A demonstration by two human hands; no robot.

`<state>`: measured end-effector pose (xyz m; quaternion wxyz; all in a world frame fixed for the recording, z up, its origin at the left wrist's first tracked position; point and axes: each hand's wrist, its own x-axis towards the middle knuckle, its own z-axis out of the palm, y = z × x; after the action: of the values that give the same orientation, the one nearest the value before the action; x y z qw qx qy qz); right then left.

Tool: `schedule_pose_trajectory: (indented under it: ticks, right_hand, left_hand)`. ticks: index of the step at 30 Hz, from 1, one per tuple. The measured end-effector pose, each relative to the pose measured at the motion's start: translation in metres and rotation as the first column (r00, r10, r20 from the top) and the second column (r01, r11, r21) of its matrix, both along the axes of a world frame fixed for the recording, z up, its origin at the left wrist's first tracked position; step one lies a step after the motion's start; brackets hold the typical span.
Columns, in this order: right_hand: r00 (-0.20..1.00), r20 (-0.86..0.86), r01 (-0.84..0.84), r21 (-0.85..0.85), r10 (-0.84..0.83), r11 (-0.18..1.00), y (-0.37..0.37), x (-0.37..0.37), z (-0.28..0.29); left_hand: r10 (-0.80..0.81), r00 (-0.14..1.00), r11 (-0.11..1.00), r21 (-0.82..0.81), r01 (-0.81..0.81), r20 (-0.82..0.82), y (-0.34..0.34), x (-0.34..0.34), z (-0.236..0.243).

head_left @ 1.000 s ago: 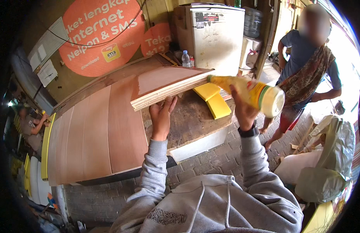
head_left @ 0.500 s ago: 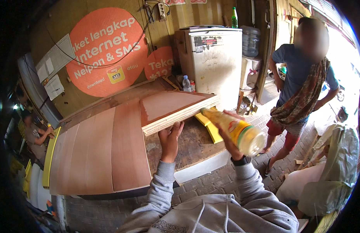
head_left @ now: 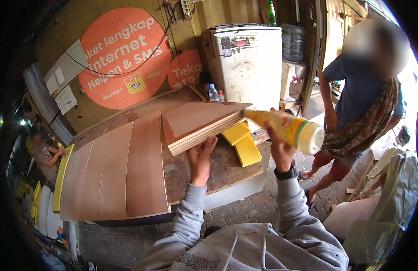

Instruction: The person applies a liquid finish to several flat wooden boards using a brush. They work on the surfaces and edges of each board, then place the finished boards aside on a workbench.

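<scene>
A stack of thin wooden boards (head_left: 204, 118), pale in the middle of its top with a red-brown border, is tilted up over the workbench (head_left: 182, 180). Under its near edge my left hand (head_left: 201, 160) props it, fingers and thumb pointing up against the layered side. In my right hand (head_left: 280, 147) is a yellow plastic bottle (head_left: 292, 128) with a whitish base, slanted so that its narrow end meets the stack's right corner. Whether the tip touches the wood I cannot tell. Overlapping brown panels (head_left: 114, 171) lie to the left of the stack.
Yellow blocks (head_left: 245, 144) lie on the bench beneath the bottle. Behind stand a small water bottle (head_left: 213, 93) and a white fridge (head_left: 249, 67). A person (head_left: 360, 99) stands at the right; another person (head_left: 48, 156) works at the far left. Sacks (head_left: 376, 212) are heaped lower right.
My right hand has moved the bottle to the right and up along the stack's edge. The left hand stays under the stack. The standing person appears farther right and closer.
</scene>
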<state>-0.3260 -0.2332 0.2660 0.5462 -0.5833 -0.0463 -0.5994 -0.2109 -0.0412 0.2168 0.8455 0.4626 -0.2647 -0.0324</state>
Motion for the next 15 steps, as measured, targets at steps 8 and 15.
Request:
schedule_pose_trajectory:
  ticks: [8,15]
  right_hand:
    - [0.99,0.022,0.138,0.127,-0.142,0.982,-0.042,0.027,0.01]
    - [0.73,0.434,0.625,-0.115,-0.527,0.772,-0.043,0.069,0.064]
  left_hand:
    - [0.014,1.0,0.996,-0.085,-0.012,0.02,-0.035,-0.003,0.027]
    - [0.061,0.99,0.995,-0.086,-0.05,0.129,-0.03,0.015,0.047]
